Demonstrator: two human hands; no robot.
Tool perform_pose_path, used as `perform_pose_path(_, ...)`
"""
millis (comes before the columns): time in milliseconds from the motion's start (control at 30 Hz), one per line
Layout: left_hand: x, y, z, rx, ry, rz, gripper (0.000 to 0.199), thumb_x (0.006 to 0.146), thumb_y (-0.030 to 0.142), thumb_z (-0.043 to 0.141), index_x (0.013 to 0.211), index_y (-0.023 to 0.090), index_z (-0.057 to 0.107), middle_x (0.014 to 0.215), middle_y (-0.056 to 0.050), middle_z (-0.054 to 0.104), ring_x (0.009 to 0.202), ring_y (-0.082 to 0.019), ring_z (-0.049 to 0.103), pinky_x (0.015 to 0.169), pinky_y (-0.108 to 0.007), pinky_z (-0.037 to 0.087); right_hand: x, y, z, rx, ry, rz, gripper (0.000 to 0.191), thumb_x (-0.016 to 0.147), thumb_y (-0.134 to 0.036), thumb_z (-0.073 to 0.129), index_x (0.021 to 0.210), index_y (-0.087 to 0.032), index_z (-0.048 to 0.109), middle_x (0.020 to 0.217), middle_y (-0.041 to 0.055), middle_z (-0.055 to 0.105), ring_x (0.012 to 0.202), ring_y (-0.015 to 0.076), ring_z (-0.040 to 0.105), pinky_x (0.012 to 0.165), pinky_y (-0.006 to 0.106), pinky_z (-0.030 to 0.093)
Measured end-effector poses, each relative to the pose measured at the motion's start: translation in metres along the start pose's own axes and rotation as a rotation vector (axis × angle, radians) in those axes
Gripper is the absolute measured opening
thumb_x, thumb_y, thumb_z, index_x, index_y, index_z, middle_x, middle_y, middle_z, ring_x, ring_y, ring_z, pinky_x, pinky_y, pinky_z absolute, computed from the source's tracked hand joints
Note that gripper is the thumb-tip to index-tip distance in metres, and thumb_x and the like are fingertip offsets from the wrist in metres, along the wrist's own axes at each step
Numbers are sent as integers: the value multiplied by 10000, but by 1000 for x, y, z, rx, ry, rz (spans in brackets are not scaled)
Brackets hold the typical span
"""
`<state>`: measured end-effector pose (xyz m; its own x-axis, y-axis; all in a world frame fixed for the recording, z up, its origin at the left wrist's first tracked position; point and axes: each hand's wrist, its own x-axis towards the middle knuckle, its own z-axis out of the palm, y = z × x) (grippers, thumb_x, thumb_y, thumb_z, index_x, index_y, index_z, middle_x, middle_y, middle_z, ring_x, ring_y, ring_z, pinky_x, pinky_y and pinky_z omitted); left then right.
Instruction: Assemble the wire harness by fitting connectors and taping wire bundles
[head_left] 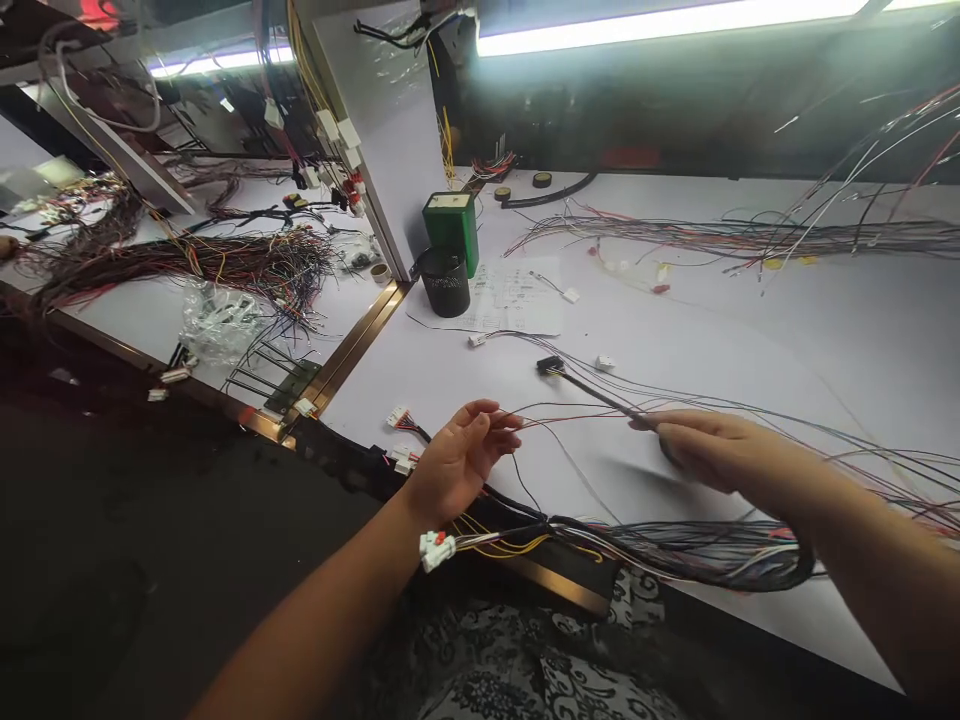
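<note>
Thin red and dark wires (570, 412) run between my two hands above the white table. My left hand (466, 455) has its fingers curled and pressed round the wire ends. My right hand (705, 445) is closed around a black sleeved cable (596, 392), which ends in a black connector (550, 366) on the table. Below the hands, a thick wire bundle (675, 550) lies along the front edge. A white connector with a red part (437, 550) sticks out of it near my left wrist. Another white connector (400, 418) lies left of my left hand.
A black mesh cup (444, 283) and a green box (452, 232) stand behind, beside a printed sheet (510, 297). Long loose wires (675, 235) lie at the back. A metal pronged fixture (292, 385) and more wire bundles (225, 265) are at the left.
</note>
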<state>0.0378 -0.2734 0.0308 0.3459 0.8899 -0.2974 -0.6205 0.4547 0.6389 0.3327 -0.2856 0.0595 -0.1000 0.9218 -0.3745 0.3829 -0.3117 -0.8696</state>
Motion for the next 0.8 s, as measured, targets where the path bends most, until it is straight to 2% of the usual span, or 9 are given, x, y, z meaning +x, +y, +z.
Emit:
perform_pose_path(100,2,-1,12,39,-109,-93,242,882,368,548,1058,201,550,885,-50,694,638,-120,638,817,-338,490,9,-4,20,148,-160,6,346,891,-478,494,1126,-225,478,548,-42,493,470,128,461,463,262,343)
perform_pose_path(233,13,4,34,172,-263,-369,538,782,158,599,1272,261,402,1109,-78,647,497,-95,612,676,-329,508,23,-20,27,336,-276,-182,390,906,-397,504,1230,-219,376,530,-58,534,476,133,493,478,255,350)
perform_pose_path(300,19,6,45,198,-356,-384,624,799,182,593,1351,287,321,985,-54,670,477,-104,604,619,-310,503,30,-34,25,305,-383,-252,437,908,-370,507,1300,-223,382,602,-28,594,563,149,568,503,259,393)
perform_pose_path(367,23,7,52,171,-365,-305,514,871,306,552,1345,284,354,770,0,654,433,-92,560,584,-286,495,35,-49,21,181,-467,-301,446,899,-378,517,1310,-216,457,857,56,679,791,186,637,588,285,470)
perform_pose_path(433,27,7,54,144,-259,-184,379,899,398,516,1243,243,480,706,4,635,467,-93,569,602,-275,501,37,-60,17,86,-451,-359,457,873,-384,551,1300,-227,514,1180,101,626,1042,232,597,756,343,516)
perform_pose_path(500,30,9,48,115,-88,-61,300,890,399,539,1123,210,554,794,-33,665,625,-131,642,675,-284,514,36,-63,13,88,-341,-433,480,847,-377,587,1311,-274,519,1351,71,526,1198,260,512,926,409,478)
perform_pose_path(600,33,19,28,43,194,125,226,886,365,553,1051,211,568,885,-50,676,784,-158,663,748,-296,516,28,-56,6,173,-143,-499,413,837,-379,609,1245,-322,581,1340,33,545,1249,265,474,1032,460,405)
perform_pose_path(733,32,48,-14,179,539,374,216,894,350,519,1065,223,559,821,-9,641,595,-87,596,590,-219,477,16,-37,0,241,-40,-463,320,816,-390,631,1126,-317,663,1210,46,639,1184,274,535,980,464,456)
perform_pose_path(800,27,68,-38,401,648,380,247,903,377,470,1073,214,546,802,-2,623,540,-79,561,522,-205,432,13,-26,-1,266,-17,-404,330,798,-370,638,1121,-308,665,1200,52,644,1128,268,577,931,441,492)
